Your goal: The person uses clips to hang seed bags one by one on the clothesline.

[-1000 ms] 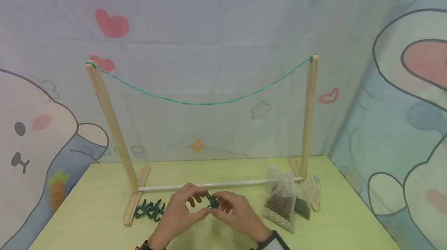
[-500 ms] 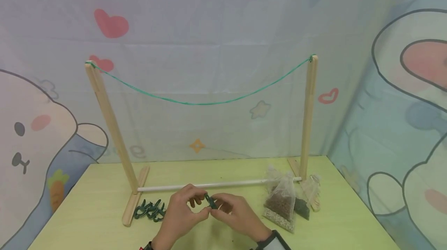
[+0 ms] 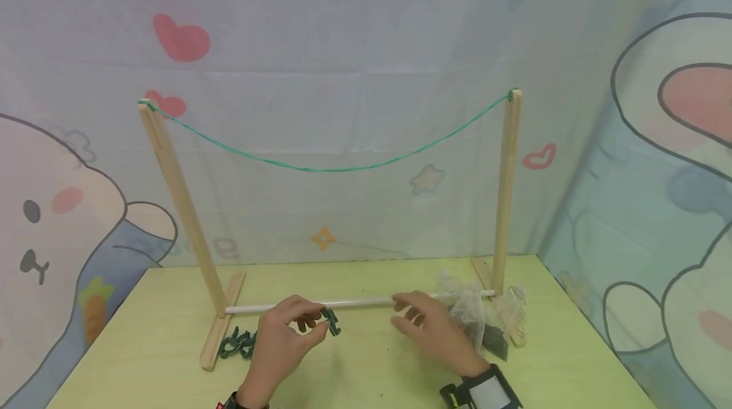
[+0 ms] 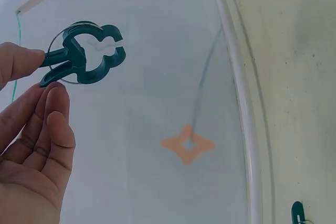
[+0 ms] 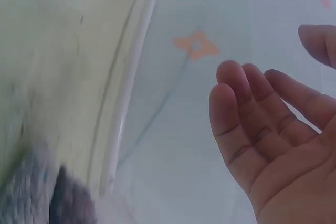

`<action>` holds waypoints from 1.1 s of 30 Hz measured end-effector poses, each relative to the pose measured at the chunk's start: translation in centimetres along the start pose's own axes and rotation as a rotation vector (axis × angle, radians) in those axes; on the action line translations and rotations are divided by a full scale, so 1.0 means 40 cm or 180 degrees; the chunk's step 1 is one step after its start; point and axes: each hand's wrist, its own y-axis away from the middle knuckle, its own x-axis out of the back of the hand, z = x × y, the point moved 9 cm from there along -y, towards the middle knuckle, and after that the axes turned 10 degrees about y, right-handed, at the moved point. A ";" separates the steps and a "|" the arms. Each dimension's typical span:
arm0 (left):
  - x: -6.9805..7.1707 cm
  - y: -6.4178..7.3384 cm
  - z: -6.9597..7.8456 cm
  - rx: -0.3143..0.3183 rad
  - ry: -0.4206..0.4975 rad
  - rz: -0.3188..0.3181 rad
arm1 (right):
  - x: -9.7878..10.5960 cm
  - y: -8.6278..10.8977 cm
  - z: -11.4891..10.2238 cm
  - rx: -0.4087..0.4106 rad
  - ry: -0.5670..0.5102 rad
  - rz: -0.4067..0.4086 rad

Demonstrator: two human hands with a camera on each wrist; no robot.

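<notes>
My left hand (image 3: pixel 280 336) pinches a dark green spring clip (image 3: pixel 330 321) by its two handles, between thumb and fingertips. Close up in the left wrist view, the clip (image 4: pixel 79 59) has rounded jaws with a small gap at the tips and a thin wire ring around it. My right hand (image 3: pixel 437 333) holds nothing; its fingers are spread and gently bent, as the right wrist view also shows. It hovers in front of a white mesh bag (image 3: pixel 470 315), hiding much of it. More green clips (image 3: pixel 231 343) lie on the table, partly behind my left hand.
Two wooden posts (image 3: pixel 185 206) hold up a sagging green string (image 3: pixel 326 171), with a white rod (image 3: pixel 354 302) joining them low down. A dark bag (image 3: pixel 495 340) and a pale mesh bag (image 3: pixel 511 310) lie by the right post. A printed cloth (image 3: pixel 366 218) hangs behind.
My right hand has let go of the clip and moved right towards the mesh bags. My left hand keeps the clip and has shifted slightly left.
</notes>
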 end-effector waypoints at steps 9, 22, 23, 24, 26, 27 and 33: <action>0.022 -0.005 -0.026 0.0225 -0.0042 0.0089 | 0.140 0.043 0.115 -0.0377 0.0480 0.0859; 0.025 -0.007 -0.038 0.0277 -0.0102 0.0073 | 0.199 0.087 0.237 -0.1011 0.0950 0.0939; 0.025 -0.006 -0.038 0.0276 -0.0103 0.0074 | 0.200 0.089 0.242 -0.1047 0.0954 0.0945; 0.025 -0.006 -0.038 0.0273 -0.0104 0.0074 | 0.201 0.091 0.246 -0.1075 0.0964 0.0952; 0.025 -0.005 -0.038 0.0266 -0.0115 0.0071 | 0.204 0.095 0.255 -0.1137 0.0982 0.0961; 0.025 -0.005 -0.039 0.0264 -0.0121 0.0064 | 0.205 0.096 0.259 -0.1160 0.1001 0.0965; 0.023 -0.002 -0.046 0.0261 -0.0142 0.0046 | 0.210 0.106 0.288 -0.1384 0.1020 0.0955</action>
